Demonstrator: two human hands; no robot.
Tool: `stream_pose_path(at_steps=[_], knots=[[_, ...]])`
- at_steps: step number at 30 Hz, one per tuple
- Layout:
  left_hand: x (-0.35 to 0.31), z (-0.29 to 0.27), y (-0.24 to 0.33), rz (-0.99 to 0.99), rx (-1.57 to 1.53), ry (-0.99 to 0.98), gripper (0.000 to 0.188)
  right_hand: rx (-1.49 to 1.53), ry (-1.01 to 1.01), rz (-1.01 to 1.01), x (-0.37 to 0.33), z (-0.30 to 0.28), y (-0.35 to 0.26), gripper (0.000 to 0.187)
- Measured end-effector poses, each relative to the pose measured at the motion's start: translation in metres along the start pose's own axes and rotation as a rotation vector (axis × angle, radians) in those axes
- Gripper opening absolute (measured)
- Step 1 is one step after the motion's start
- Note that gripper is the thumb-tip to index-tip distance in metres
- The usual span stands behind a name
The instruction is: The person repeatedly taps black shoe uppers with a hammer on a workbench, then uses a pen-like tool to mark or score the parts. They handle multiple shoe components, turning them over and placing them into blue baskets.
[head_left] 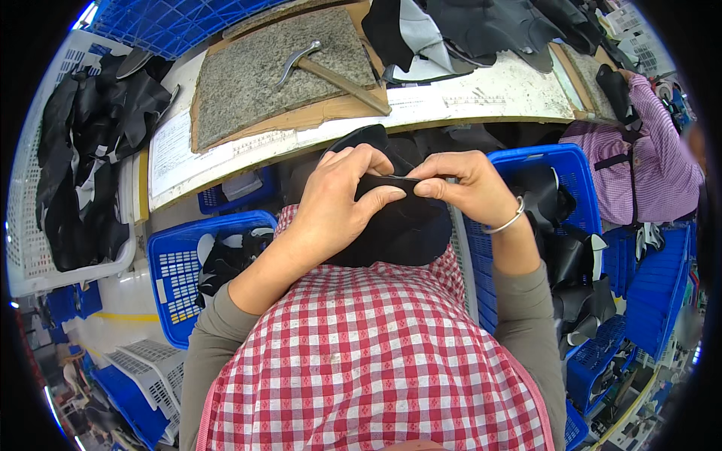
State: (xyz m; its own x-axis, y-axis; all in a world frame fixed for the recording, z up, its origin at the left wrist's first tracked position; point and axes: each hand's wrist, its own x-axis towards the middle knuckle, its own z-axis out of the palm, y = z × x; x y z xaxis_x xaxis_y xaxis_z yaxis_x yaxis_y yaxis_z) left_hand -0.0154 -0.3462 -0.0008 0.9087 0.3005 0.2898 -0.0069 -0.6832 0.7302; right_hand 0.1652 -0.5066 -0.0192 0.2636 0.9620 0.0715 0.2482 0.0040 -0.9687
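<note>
A black leather shoe upper (pixel 391 237) hangs in front of my apron, just short of the bench edge. My left hand (pixel 335 188) is closed on its top edge, thumb on the near side and fingers behind. On the same edge, a little to the right, my right hand (pixel 470 188) pinches with thumb and forefinger; a bracelet circles that wrist. The two hands are close together. Part of the upper is hidden behind my fingers. Beyond them, a hammer (pixel 342 83) with a wooden handle lies on a rough grey slab (pixel 241 83).
Black leather pieces (pixel 489 30) are heaped at the back of the white bench (pixel 421 105). Blue baskets (pixel 180 289) with black pieces stand on both sides of me. A white basket (pixel 22 218) piled with leather is at left. Another person (pixel 647 169) works at right.
</note>
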Motion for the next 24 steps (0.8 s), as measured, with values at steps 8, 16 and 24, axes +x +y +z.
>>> stream_pose_path(at_steps=[8, 16, 24], knots=[[0.002, -0.007, -0.004, -0.05, -0.109, -0.075, 0.02, 0.106, -0.33, 0.19, 0.032, -0.029, -0.01, 0.023], [0.011, -0.012, -0.011, -0.074, -0.145, -0.167, 0.018, -0.094, -0.466, 0.115, 0.054, -0.034, -0.026, 0.02], [0.019, -0.024, -0.016, -0.336, -0.454, -0.28, 0.025, -0.02, -0.364, 0.388, 0.062, -0.018, -0.025, 0.018]])
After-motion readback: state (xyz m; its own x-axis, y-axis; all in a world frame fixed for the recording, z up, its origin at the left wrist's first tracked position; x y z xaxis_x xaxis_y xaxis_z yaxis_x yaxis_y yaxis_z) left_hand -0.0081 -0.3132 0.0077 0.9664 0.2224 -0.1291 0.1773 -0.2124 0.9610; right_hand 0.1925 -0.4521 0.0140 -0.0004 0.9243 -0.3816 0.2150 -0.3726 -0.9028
